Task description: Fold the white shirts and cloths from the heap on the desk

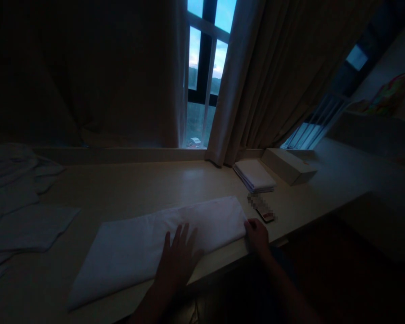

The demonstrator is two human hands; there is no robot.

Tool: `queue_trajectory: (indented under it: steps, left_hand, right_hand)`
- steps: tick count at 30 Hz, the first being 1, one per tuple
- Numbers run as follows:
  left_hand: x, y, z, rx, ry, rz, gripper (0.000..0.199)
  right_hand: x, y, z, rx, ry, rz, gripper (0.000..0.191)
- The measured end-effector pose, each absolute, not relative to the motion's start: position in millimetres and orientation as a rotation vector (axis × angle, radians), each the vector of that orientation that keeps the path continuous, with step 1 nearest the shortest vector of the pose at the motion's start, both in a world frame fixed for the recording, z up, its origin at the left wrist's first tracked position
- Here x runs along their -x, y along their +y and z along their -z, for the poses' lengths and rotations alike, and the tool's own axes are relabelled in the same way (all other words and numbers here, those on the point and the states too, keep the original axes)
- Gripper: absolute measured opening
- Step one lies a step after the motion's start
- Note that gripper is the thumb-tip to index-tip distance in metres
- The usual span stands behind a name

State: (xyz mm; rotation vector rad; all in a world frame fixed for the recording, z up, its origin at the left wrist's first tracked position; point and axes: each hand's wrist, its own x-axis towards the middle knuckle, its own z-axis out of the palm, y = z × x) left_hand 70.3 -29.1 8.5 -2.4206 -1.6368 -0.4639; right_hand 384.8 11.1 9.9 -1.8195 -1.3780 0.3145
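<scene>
Long white folded fabric panel (128,245), laid flat and slantwise along the near edge of a pale, smooth wooden tabletop (175,184); its surface is lightly creased near the middle. The bare left hand (178,254) is laid palm down upon it, with fingers spread and nothing gripped; the panel's right end is held by the bare right hand (257,233), its thumb and curled fingers pinched together on the near corner.

Just beyond the right hand, a small, dark, oblong flat object (266,213), partly obscured by pixelation; behind that, a neat stack of white folded cloths (256,174); beside the stack, a pale, closed-looking rectangular box (289,166).

At the far left, a loose, overlapping heap of white cloth pieces (27,225), set apart from the panel; at the back, heavy brown fabric curtains (253,81), between which a dark-framed glass window (204,63) is partly exposed; dim lighting throughout.
</scene>
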Motion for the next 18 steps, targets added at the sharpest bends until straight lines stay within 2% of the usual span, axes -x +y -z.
queue_trajectory:
  steps: [7, 12, 15, 18]
  left_hand:
    - [-70, -30, -11, 2.432, -1.635, 0.481, 0.059]
    - [-70, -30, -10, 2.432, -1.643, 0.465, 0.059]
    - [-70, -30, -12, 2.436, -1.638, 0.464, 0.059]
    - [-70, -30, -13, 2.435, -1.646, 0.455, 0.059]
  right_hand:
    - [-388, 15, -18, 1.624, -1.184, -0.618, 0.038]
    - [-387, 23, -16, 1.603, -1.114, -0.704, 0.039]
    - [-384, 27, -13, 1.688, -1.243, -0.627, 0.035]
    - [-378, 29, -11, 1.867, -1.398, -0.345, 0.032]
